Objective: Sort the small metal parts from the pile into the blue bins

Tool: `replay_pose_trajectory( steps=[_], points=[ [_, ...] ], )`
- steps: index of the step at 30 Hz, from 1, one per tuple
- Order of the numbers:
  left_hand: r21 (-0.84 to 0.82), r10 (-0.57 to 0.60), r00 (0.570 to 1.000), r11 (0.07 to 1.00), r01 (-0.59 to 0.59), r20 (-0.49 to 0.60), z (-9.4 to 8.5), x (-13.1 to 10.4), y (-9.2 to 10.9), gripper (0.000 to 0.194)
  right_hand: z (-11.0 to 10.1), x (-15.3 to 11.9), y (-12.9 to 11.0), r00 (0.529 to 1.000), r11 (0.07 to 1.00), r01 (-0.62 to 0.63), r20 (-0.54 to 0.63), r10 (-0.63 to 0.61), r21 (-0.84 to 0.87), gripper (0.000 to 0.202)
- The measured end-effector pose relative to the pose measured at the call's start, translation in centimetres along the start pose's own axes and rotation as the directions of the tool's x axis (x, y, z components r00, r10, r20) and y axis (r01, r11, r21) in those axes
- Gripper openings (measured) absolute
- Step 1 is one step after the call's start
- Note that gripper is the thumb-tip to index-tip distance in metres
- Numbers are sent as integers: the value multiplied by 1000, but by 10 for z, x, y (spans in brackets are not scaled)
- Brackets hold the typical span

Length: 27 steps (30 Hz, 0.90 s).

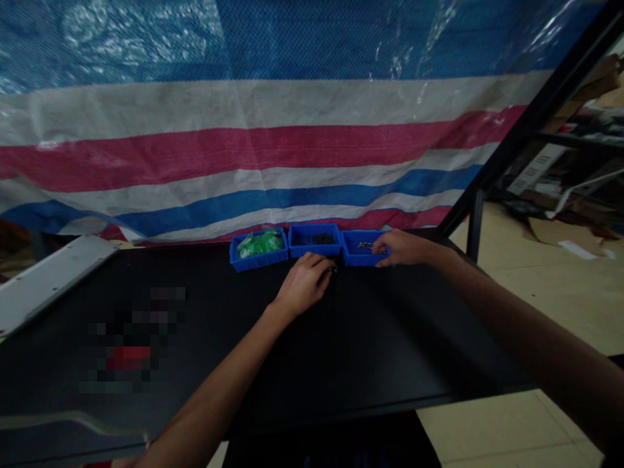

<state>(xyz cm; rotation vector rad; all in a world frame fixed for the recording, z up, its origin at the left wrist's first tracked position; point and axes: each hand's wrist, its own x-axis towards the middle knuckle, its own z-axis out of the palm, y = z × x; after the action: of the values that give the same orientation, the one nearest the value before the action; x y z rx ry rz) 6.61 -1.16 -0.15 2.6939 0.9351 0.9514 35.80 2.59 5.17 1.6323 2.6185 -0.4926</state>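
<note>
My left hand (305, 283) rests low over the black table, just in front of the middle blue bin (298, 249). Its fingers are curled together around a small dark piece (333, 268) that is mostly hidden. My right hand (400, 247) reaches into the right blue bin (359, 260) from its right side, fingertips drawn together beside some small shiny metal parts (363, 246). Whatever lies between those fingertips is too small to make out. Small dark parts (322, 240) lie in the middle bin. The left blue bin (260, 262) holds green plastic packets (263, 242).
The black table (361, 357) runs up to a striped tarp (273, 149) behind the bins. A white metal panel (53, 279) lies at the far left. Blurred-out items (129, 354) are on the left side. A black frame post (475, 224) stands at the right.
</note>
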Motion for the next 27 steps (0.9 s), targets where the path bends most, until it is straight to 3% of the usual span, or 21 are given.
replay_pose_trajectory(
  steps=[2, 5, 13, 19, 23, 25, 27],
  points=[
    [30, 4, 1000, 1000, -5, 16, 4, 9, 2, 23, 13, -9, 0, 988, 982, 23, -145, -51, -187, 16],
    [52, -3, 1000, 999, 1, 30, 11, 21, 4, 26, 31, -23, -6, 957, 924, 56, -242, -157, -379, 13],
    [-80, -71, 996, 994, 75, 59, 19, 29, 11, 24, 68, -44, -26, 871, 804, 79, -352, -344, -590, 17],
    [-206, -158, 985, 964, 169, 66, 25, 29, 10, 24, 76, -50, -25, 858, 856, 82, -402, -321, -510, 19],
    [-385, -185, 981, 902, 194, 61, 30, 30, 8, 27, 61, -55, -31, 856, 946, 182, -431, -286, -268, 23],
    [-441, -199, 978, 874, 205, 59, 31, 30, 8, 27, 52, -52, -38, 851, 973, 160, -476, -221, -166, 27],
    [-469, -209, 976, 858, 211, 57, 32, 30, 7, 29, 45, -44, -44, 870, 980, 98, -463, -168, -172, 29]
  ],
)
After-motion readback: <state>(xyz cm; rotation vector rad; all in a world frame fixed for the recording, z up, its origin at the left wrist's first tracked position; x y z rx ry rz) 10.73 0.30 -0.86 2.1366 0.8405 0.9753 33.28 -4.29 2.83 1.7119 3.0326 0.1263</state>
